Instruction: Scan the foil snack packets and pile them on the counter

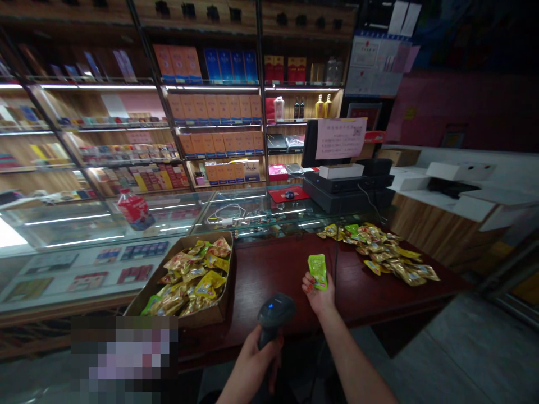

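Observation:
My left hand (257, 356) is wrapped around the handle of a black barcode scanner (277, 308), which has a small blue light on top. In my right hand (323, 297) a small green snack packet (318, 271) is gripped, held up over the dark red table. The scanner's head is to the left of the packet, apart from it. On the left stands an open cardboard box (231, 280) filled with gold, yellow and green snack packets (191, 275). A loose pile of similar packets (385, 249) lies on the table's right side.
Behind the table (269, 264) runs a glass display counter (177, 216) with a red plastic jug (133, 209) on it. A monitor (310, 143) and black cash drawer (349, 188) stand at the back right. Shelves of boxed goods line the wall. A pixelated patch hides the lower left.

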Available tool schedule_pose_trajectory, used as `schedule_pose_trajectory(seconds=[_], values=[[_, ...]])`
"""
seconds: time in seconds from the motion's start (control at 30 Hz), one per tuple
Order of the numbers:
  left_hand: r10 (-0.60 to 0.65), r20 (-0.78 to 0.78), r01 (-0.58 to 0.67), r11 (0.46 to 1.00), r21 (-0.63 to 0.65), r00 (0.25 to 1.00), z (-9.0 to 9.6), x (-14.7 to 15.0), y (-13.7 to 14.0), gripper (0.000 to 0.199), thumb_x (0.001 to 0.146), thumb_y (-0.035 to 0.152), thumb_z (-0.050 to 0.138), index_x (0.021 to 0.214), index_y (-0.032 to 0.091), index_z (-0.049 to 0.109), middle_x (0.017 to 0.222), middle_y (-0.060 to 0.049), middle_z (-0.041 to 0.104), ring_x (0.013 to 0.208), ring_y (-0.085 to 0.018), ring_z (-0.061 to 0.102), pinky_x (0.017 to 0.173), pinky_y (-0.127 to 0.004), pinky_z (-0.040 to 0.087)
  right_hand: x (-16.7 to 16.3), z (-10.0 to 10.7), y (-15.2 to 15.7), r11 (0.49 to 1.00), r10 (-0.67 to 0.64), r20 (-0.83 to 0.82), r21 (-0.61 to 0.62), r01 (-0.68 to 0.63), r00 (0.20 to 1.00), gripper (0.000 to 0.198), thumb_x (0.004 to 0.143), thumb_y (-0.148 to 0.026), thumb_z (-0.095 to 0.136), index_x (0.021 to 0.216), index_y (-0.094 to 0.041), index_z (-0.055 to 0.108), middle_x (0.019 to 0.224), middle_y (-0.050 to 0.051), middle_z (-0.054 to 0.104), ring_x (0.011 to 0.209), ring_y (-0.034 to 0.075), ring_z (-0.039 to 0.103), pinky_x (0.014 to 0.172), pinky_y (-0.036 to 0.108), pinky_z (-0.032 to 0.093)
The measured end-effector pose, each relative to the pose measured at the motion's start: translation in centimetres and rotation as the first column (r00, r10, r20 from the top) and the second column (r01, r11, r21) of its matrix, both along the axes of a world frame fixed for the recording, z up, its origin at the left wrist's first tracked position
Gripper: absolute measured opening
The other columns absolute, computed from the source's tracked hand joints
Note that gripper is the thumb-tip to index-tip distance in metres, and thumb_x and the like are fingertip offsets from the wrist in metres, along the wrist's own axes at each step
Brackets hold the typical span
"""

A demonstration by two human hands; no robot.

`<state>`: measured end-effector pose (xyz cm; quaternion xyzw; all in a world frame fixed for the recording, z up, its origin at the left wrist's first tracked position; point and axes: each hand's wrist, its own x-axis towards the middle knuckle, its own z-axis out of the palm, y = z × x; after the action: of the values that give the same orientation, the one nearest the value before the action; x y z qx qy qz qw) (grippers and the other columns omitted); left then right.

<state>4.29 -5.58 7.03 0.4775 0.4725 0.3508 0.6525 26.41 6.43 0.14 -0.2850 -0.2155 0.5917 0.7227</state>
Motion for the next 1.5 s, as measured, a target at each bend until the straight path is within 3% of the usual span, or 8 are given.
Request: schedule_pose_trajectory(seconds=[0.4,0.63,0.8,0.93,1.1,1.2,1.33,1.5], values=[[-0.024,0.019,0.024,1.000,-0.010,1.000,-1.7,0.7,0.3,0.042,0.071,0.058,0.072,0.082,0.020,0.056,0.046,0.007,0.051,0.028,-0.009,0.040,0.029,-0.020,0.030,0.1,-0.6,0.4,0.996,-0.036,-0.009,-0.078,0.035,0.999,0.049,0.086,-0.069,0.045,0.081,-0.026,0.066,0.072,0.003,0.068,0.075,0.024,0.070,0.088,0.047,0.056],[0.098,-0.085,-0.087,0.989,0.123,0.992,-2.7,-0.5,2.7,0.042,0.074,0.058,0.071,0.083,0.020,0.055,0.041,0.009,0.049,0.029,-0.009,0.040,0.034,-0.019,0.029,-0.1,-1.2,0.9,0.986,-0.089,0.125,-0.128,0.105,0.988,0.041,0.087,-0.062,0.054,0.094,-0.023,0.068,0.081,0.002,0.073,0.072,0.020,0.071,0.071,0.038,0.059],[0.205,-0.151,-0.192,0.977,0.096,0.967,-5.8,-2.0,5.9,0.042,0.077,0.060,0.067,0.086,0.022,0.054,0.040,0.009,0.050,0.027,-0.012,0.043,0.033,-0.021,0.028,-1.3,-0.4,2.0,0.972,-0.059,0.273,-0.203,0.117,0.960,0.030,0.097,-0.041,0.063,0.115,-0.017,0.063,0.090,0.000,0.068,0.066,0.011,0.063,0.059,0.026,0.054],[0.256,-0.189,-0.240,0.965,0.106,0.948,-7.4,-1.8,6.6,0.036,0.077,0.053,0.067,0.089,0.021,0.057,0.043,0.008,0.051,0.029,-0.014,0.046,0.033,-0.022,0.029,-6.5,3.1,4.9,0.987,0.086,0.407,-0.159,-0.022,0.909,0.027,0.098,-0.034,0.065,0.118,-0.017,0.063,0.097,0.001,0.069,0.071,0.012,0.066,0.062,0.027,0.057],[0.294,-0.209,-0.272,0.954,0.129,0.933,-6.6,-1.9,6.3,0.026,0.077,0.044,0.066,0.084,0.020,0.059,0.044,0.006,0.052,0.034,-0.014,0.048,0.037,-0.021,0.033,-18.3,8.7,8.9,0.972,0.201,0.577,-0.016,-0.235,0.791,0.027,0.097,-0.035,0.067,0.117,-0.017,0.066,0.106,0.004,0.072,0.086,0.017,0.071,0.077,0.036,0.061],[0.307,-0.214,-0.275,0.947,0.167,0.927,-6.6,-2.2,6.2,0.032,0.073,0.048,0.068,0.083,0.019,0.060,0.046,0.003,0.056,0.040,-0.016,0.053,0.040,-0.022,0.036,-20.9,10.0,11.4,0.979,0.155,0.686,-0.011,-0.202,0.711,0.027,0.096,-0.034,0.068,0.116,-0.017,0.066,0.111,0.005,0.072,0.093,0.019,0.071,0.083,0.039,0.061],[0.265,-0.217,-0.230,0.958,0.173,0.939,-7.8,-2.4,6.3,0.046,0.073,0.063,0.062,0.083,0.019,0.059,0.044,0.005,0.051,0.032,-0.015,0.046,0.036,-0.023,0.032,-13.6,8.3,13.6,0.988,-0.038,0.824,-0.054,0.146,0.565,0.028,0.097,-0.035,0.065,0.120,-0.019,0.065,0.124,0.007,0.067,0.106,0.022,0.068,0.091,0.044,0.058],[0.279,-0.256,-0.227,0.950,0.215,0.925,-7.6,-2.9,6.4,0.054,0.070,0.070,0.066,0.083,0.018,0.063,0.050,0.001,0.058,0.045,-0.019,0.058,0.043,-0.025,0.041,2.8,4.5,13.1,0.796,-0.114,0.965,-0.054,0.603,0.237,0.037,0.097,-0.036,0.065,0.130,-0.021,0.060,0.139,0.009,0.059,0.120,0.027,0.061,0.101,0.051,0.052]])
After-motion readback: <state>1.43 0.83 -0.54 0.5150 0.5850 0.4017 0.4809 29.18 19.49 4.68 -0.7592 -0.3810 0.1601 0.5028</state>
